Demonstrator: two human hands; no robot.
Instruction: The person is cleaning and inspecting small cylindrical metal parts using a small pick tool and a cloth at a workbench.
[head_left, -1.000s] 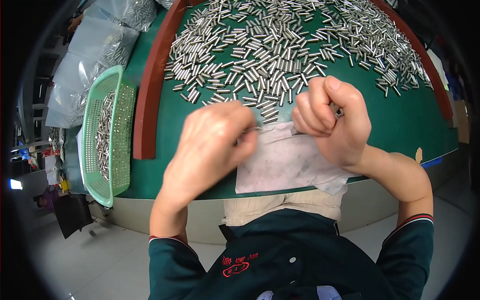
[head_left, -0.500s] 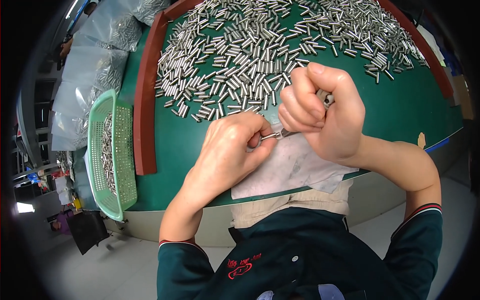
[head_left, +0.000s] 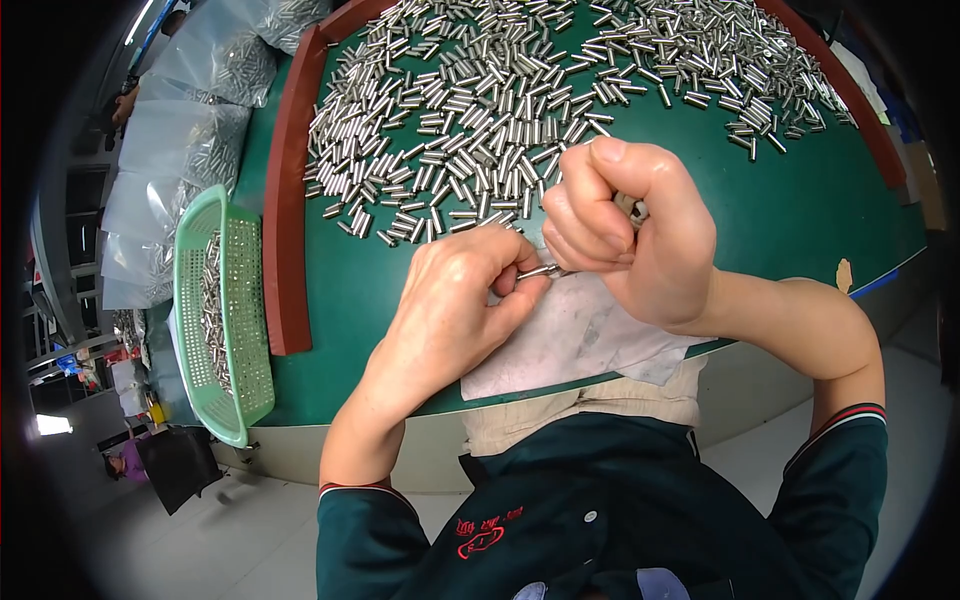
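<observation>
Pinched between the thumb and forefinger of my left hand [head_left: 440, 310] is a small shiny metal pin [head_left: 538, 271], its free end pointing right. My right hand [head_left: 650, 235] makes a fist around a tool, and only the pale end of its handle [head_left: 630, 207] shows at the top of the fist. The tool's lower end is hidden by my fingers, close to the pin's free end. Both hands are held over a stained whitish cloth [head_left: 560, 345] at the table's near edge.
Many loose metal pins [head_left: 480, 130] cover the far part of the green table [head_left: 780, 215]. A red-brown rail [head_left: 287, 240] borders the left, another [head_left: 850, 100] the right. Beyond the left rail stand a pale green basket [head_left: 248, 340] holding pins and several clear bags [head_left: 150, 200] of parts.
My right fist has come slightly left, closer to the left hand. The tool's tip, visible between the hands before, is now covered. The left hand keeps its pinch on the pin.
</observation>
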